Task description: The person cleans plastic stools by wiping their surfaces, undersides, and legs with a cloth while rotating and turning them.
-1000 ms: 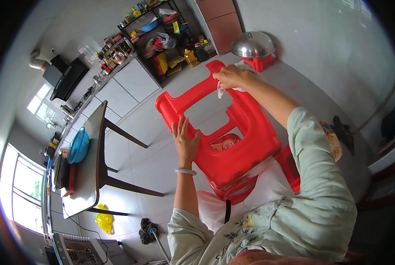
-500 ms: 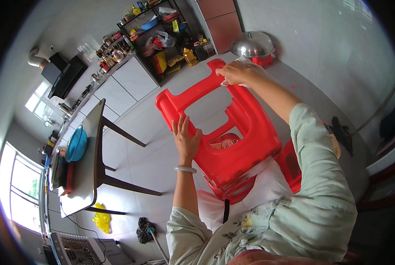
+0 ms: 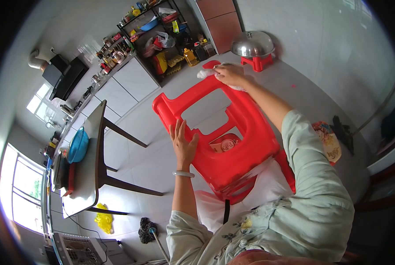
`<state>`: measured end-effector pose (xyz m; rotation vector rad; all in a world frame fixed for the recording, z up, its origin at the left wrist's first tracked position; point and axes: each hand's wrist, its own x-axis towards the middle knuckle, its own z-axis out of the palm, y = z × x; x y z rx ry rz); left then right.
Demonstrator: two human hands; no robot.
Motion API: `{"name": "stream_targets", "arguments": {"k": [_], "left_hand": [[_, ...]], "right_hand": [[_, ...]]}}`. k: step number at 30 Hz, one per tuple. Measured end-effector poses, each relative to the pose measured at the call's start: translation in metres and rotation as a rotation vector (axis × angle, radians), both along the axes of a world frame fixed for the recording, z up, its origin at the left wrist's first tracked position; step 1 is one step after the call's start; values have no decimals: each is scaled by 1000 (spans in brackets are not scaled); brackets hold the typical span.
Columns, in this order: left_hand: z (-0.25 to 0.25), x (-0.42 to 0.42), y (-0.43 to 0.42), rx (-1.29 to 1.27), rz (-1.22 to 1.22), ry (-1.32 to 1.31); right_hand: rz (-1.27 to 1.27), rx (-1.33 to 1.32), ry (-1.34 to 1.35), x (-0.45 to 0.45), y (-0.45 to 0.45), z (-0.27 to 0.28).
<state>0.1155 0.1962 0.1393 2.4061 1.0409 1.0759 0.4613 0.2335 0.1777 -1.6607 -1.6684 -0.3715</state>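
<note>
A red plastic stool (image 3: 250, 157) lies tilted in front of my lap, its underside and legs facing away from me. My left hand (image 3: 183, 148) rests on the near-left leg, fingers stretched out along the red plastic and thumb apart. A pale bracelet circles that wrist. At the far end, my right hand (image 3: 231, 76) presses a crumpled white cloth (image 3: 206, 73) against the tip of another leg; its fingers are closed over the cloth. Through the stool's opening, a red printed piece (image 3: 225, 143) shows below.
On the left stands a table (image 3: 91, 154) with a blue basin (image 3: 77, 145). A mop (image 3: 147, 230) and yellow plastic bag (image 3: 104, 218) lie on the floor. A metal lid (image 3: 252, 43) sits on a small red stool (image 3: 259, 64). A printed stool seat (image 3: 328, 141) is at my right.
My right hand and the cloth have shifted slightly left and down over the leg's end, and more cloth shows. The stool has tipped slightly. My left hand stays on its leg.
</note>
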Motion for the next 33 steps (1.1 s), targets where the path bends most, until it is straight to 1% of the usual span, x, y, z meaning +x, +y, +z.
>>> {"name": "stream_targets", "arguments": {"k": [1,2,3,5,6,9,10,11,13,21,22,25,29,33], "left_hand": [[0,0,0,5,13,9],[0,-1,0,6,15,9],[3,0,-2,-9,-4,-10],[3,0,-3,-31,-19,-21],[3,2,-2,-7,-19,-24],[0,4,2,24,-17,-27],[0,5,3,35,-16,-19],[0,6,3,34,-13,-25],[1,7,2,19,-21,-23],[1,9,2,40,-16,-28],[1,9,2,39,-15,-26],[-1,8,1,47,-14,-36],[-2,8,1,21,-16,-39],[-3,6,2,56,-21,-29]], "right_hand": [[15,203,-188,-9,-5,-11],[-11,122,-163,-9,-7,-12],[-8,123,-165,-11,-17,-3],[51,-27,-135,-13,-39,6],[59,-22,-73,-12,-44,4],[39,-8,-20,-14,-70,-10],[45,69,-81,-14,-75,-16],[48,69,-87,-13,-83,-22],[-7,73,-198,-20,-107,-26],[-11,49,-125,-57,-193,-29],[14,58,-78,-62,-202,-29],[7,75,-44,-84,-236,-24],[-65,117,-9,-115,-273,-37],[-69,163,-30,-130,-293,-41]]}}
